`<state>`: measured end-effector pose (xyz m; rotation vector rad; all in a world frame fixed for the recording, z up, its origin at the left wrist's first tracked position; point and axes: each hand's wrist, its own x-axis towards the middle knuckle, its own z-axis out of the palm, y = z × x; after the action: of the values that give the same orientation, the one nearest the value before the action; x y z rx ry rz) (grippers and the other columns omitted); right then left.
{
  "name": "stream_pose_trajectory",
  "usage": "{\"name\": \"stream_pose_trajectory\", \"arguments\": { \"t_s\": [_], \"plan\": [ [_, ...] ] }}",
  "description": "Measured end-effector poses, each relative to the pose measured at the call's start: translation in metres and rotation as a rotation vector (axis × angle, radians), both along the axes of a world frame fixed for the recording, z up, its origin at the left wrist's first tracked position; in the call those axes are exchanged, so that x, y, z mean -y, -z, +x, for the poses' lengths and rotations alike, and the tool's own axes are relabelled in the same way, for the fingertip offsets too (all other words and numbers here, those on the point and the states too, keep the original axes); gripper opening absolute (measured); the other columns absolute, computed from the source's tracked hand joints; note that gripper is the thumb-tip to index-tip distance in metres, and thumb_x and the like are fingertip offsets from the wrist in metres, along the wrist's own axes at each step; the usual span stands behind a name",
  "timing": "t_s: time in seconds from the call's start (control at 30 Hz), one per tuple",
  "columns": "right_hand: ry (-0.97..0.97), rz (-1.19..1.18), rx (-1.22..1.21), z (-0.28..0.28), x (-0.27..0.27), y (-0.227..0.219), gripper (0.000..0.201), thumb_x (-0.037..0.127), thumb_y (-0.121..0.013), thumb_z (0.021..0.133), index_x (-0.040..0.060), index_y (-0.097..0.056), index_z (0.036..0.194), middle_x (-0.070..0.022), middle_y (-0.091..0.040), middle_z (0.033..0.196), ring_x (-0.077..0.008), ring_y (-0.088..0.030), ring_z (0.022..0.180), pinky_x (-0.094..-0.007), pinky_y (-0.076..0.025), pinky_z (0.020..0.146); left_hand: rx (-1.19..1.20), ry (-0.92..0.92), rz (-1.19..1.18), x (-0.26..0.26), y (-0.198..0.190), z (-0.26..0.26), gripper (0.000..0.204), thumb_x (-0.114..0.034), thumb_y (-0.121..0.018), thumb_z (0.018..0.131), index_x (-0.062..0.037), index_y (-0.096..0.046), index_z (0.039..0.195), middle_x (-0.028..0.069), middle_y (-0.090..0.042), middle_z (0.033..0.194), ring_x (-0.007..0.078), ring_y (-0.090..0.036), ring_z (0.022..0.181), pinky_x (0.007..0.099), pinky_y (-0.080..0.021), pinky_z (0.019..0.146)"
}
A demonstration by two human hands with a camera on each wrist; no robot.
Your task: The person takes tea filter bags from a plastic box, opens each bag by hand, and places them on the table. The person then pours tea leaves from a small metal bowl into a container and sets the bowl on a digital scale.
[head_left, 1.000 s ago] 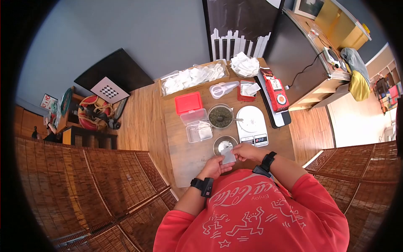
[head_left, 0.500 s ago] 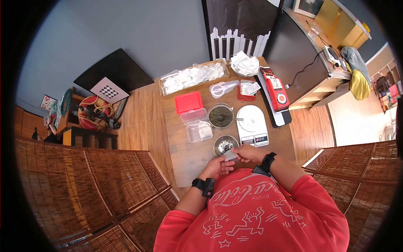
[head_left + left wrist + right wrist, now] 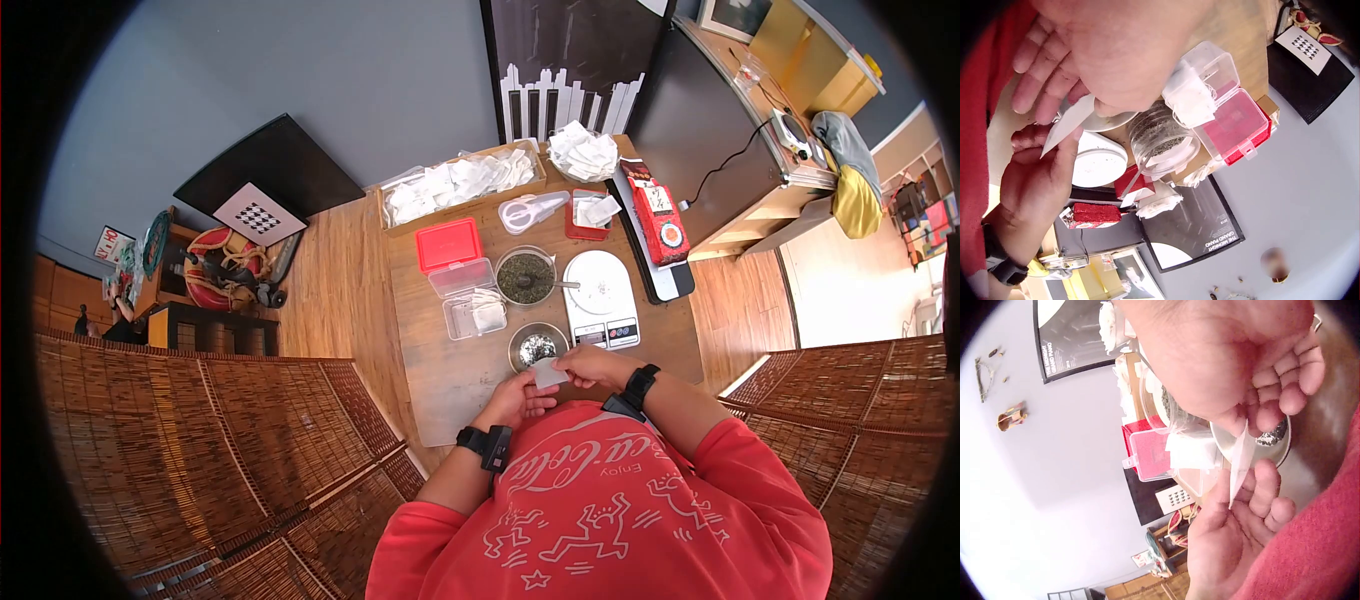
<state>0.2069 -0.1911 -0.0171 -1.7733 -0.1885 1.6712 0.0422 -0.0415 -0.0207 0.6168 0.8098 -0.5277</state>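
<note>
A small white tea bag (image 3: 547, 374) is pinched at one side by my left hand (image 3: 510, 400) and at the other by my right hand (image 3: 592, 364). In the right wrist view the bag (image 3: 1242, 464) appears nearly edge-on, thumbs and fingertips at its ends. The other left fingers spread out loosely; the right ones curl beneath the palm. Just beyond the hands sits a shiny metal bowl (image 3: 514, 342), partly overlapped by them. Behind it stands a clear jar (image 3: 525, 270) of dried green leaves, with a spoon handle (image 3: 568, 285) sticking out to the right.
Right of the bowl lies a white kitchen scale (image 3: 600, 290). A clear box with red lid (image 3: 449, 246) holds white bags (image 3: 488, 312) on the left. Scissors (image 3: 532, 212), a red box (image 3: 587, 228), a red packet (image 3: 662, 228) and a tray of white bags (image 3: 460, 187) stand farther back.
The tea bag has drawn slightly back from over the bowl and changed its tilt, showing more of the bowl's inside. Both hands keep pinching it.
</note>
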Motion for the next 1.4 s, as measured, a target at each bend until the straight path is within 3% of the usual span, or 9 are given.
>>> {"name": "stream_pose_trajectory", "arguments": {
  "t_s": [0.17, 0.3, 0.4, 0.5, 0.57, 0.77, 0.87, 1.23, 1.4],
  "plan": [
    [-0.078, 0.088, -0.07, -0.002, 0.002, -0.013, 0.029, 0.037, -0.063, 0.095, 0.0087, -0.064, 0.093, 0.0022, -0.061, 0.078, -0.0081, -0.055, 0.063, -0.0213, -0.043, 0.055, 0.126, -0.035, 0.36, -0.003, 0.008, -0.004, 0.024, -0.024, -0.057, 0.1, -0.0061, -0.058, 0.115, 0.0023, -0.068, 0.092, 0.0126, -0.066, 0.074, 0.0223, -0.049, 0.059],
    [-0.158, 0.098, -0.062, 0.001, 0.011, -0.014, 0.033, 0.038, -0.062, 0.096, 0.0106, -0.063, 0.113, 0.0033, -0.064, 0.093, -0.007, -0.057, 0.073, -0.0208, -0.047, 0.062, 0.214, -0.103, 0.635, -0.025, 0.01, -0.022, 0.018, -0.016, -0.06, 0.097, -0.0028, -0.061, 0.109, 0.0036, -0.069, 0.091, 0.0096, -0.063, 0.075, 0.0241, -0.049, 0.063],
    [-0.03, 0.098, -0.114, 0.011, 0.026, -0.007, 0.029, 0.038, -0.06, 0.095, 0.013, -0.063, 0.109, 0.0029, -0.063, 0.093, -0.0082, -0.056, 0.075, -0.0241, -0.046, 0.063, 0.204, -0.089, 0.907, -0.047, 0.041, -0.051, 0.015, -0.012, -0.059, 0.096, -0.0006, -0.062, 0.105, 0.0037, -0.069, 0.089, 0.0086, -0.062, 0.077, 0.0254, -0.05, 0.068],
    [0.045, 0.048, -0.14, 0.016, 0.041, -0.008, 0.028, 0.036, -0.061, 0.096, 0.0123, -0.062, 0.111, 0.0022, -0.064, 0.092, -0.0075, -0.058, 0.074, -0.0231, -0.048, 0.063, 0.2, -0.161, 0.9, -0.058, 0.065, -0.069, 0.017, -0.012, -0.06, 0.094, -0.0005, -0.063, 0.106, 0.0055, -0.069, 0.09, 0.0121, -0.064, 0.08, 0.0285, -0.051, 0.074],
    [0.129, 0.035, -0.186, 0.018, 0.051, -0.007, 0.026, 0.033, -0.06, 0.098, 0.0111, -0.062, 0.113, 0.0014, -0.064, 0.091, -0.0068, -0.058, 0.071, -0.0231, -0.048, 0.061, 0.127, -0.024, 1.17, -0.061, 0.066, -0.07, 0.02, -0.012, -0.063, 0.091, -0.0006, -0.063, 0.107, 0.0099, -0.07, 0.094, 0.0188, -0.066, 0.081, 0.0327, -0.052, 0.077],
    [0.253, 0.043, -0.235, 0.023, 0.075, -0.008, 0.029, 0.032, -0.058, 0.099, 0.0093, -0.06, 0.118, -0.0005, -0.064, 0.096, -0.0099, -0.059, 0.076, -0.0252, -0.05, 0.066, 0.105, -0.12, 1.684, -0.072, 0.032, -0.038, 0.025, -0.011, -0.064, 0.085, -0.0047, -0.063, 0.11, 0.0131, -0.067, 0.097, 0.0309, -0.065, 0.086, 0.0403, -0.052, 0.077],
    [0.291, 0.033, -0.24, 0.024, 0.081, -0.008, 0.033, 0.032, -0.058, 0.099, 0.0085, -0.059, 0.122, -0.0013, -0.064, 0.097, -0.0112, -0.06, 0.079, -0.0253, -0.05, 0.068, 0.086, -0.033, 1.769, -0.08, 0.0, -0.006, 0.026, -0.015, -0.065, 0.085, -0.0083, -0.065, 0.11, 0.0109, -0.065, 0.092, 0.0311, -0.064, 0.086, 0.0417, -0.052, 0.076],
    [0.347, 0.065, -0.233, 0.019, 0.097, -0.012, 0.031, 0.032, -0.059, 0.098, 0.0097, -0.06, 0.12, 0.0007, -0.064, 0.094, -0.0095, -0.06, 0.075, -0.0246, -0.05, 0.066, 0.062, 0.135, 1.733, -0.085, 0.009, 0.039, 0.02, -0.023, -0.068, 0.084, -0.012, -0.07, 0.1, 0.0101, -0.063, 0.091, 0.03, -0.064, 0.087, 0.0431, -0.052, 0.074],
    [0.262, 0.071, -0.124, 0.02, 0.086, -0.024, 0.03, 0.029, -0.058, 0.1, 0.0073, -0.06, 0.12, 0.0016, -0.064, 0.095, -0.0079, -0.059, 0.076, -0.0241, -0.049, 0.065, 0.466, 0.047, 1.808, -0.073, -0.012, 0.028, 0.012, -0.016, -0.067, 0.082, -0.0069, -0.068, 0.091, 0.0107, -0.067, 0.089, 0.0343, -0.064, 0.079, 0.0447, -0.051, 0.071]
  ]
}}
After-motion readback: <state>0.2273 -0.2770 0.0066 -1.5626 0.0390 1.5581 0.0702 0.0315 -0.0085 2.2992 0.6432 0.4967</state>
